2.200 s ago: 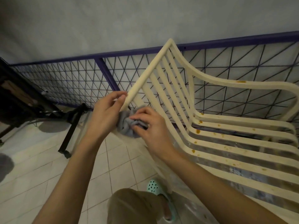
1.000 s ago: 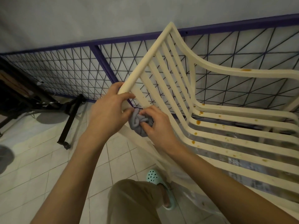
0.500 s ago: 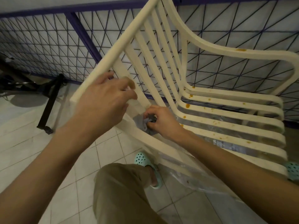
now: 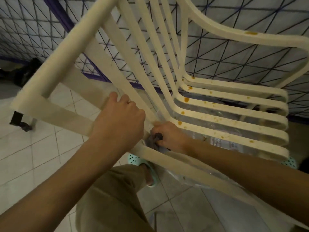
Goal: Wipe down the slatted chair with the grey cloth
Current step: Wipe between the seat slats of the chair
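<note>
Two hands were on the slatted chair. The left hand held its back tight. The right hand squeezed the grey cloth against the chair, low beside the seat.

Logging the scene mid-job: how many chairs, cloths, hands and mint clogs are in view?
slatted chair: 1
grey cloth: 1
hands: 2, left hand and right hand
mint clogs: 2
Total: 6

In front of mesh fence, chair; cloth in right hand at backrest's foot, left hand just left.
</note>
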A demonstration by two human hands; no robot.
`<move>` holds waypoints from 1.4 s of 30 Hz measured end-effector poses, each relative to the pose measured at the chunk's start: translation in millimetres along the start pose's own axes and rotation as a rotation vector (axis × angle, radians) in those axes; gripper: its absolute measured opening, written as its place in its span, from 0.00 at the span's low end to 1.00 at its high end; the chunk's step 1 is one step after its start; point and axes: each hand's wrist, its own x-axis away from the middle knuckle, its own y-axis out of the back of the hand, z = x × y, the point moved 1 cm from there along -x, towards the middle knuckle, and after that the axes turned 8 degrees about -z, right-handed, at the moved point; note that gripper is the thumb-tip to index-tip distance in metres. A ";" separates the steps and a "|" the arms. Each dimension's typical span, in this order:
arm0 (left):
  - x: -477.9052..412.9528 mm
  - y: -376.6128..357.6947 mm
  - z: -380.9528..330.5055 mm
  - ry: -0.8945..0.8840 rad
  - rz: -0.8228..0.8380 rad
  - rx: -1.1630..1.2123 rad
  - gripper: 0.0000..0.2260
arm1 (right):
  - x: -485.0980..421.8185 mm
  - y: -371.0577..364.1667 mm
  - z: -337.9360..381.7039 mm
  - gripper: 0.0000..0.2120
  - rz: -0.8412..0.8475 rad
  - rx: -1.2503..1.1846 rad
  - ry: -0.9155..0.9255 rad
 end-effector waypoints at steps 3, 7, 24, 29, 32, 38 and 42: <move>-4.0 -3.7 -0.8 0.020 0.010 0.036 0.08 | 8.7 -22.3 -21.0 0.05 0.098 0.035 0.004; -4.5 -8.6 -1.5 0.037 -0.031 0.050 0.10 | 25.2 -43.7 -46.2 0.04 0.138 0.113 -0.005; -5.2 -14.1 -3.7 0.095 -0.150 0.068 0.17 | 95.3 -15.7 -83.6 0.08 0.393 0.344 0.013; -4.4 -14.2 -2.2 0.116 -0.147 0.070 0.15 | 144.0 15.9 -98.2 0.11 0.464 0.384 -0.056; -2.9 -11.0 -3.4 0.111 -0.129 0.058 0.15 | 171.3 37.0 -102.5 0.14 0.454 0.348 -0.125; -2.8 -11.4 -5.0 0.131 -0.123 0.041 0.16 | 207.2 71.0 -108.0 0.11 0.546 0.325 -0.342; -4.4 -12.8 -11.1 0.161 -0.137 0.030 0.15 | 188.5 63.4 -109.7 0.08 0.597 0.367 -0.366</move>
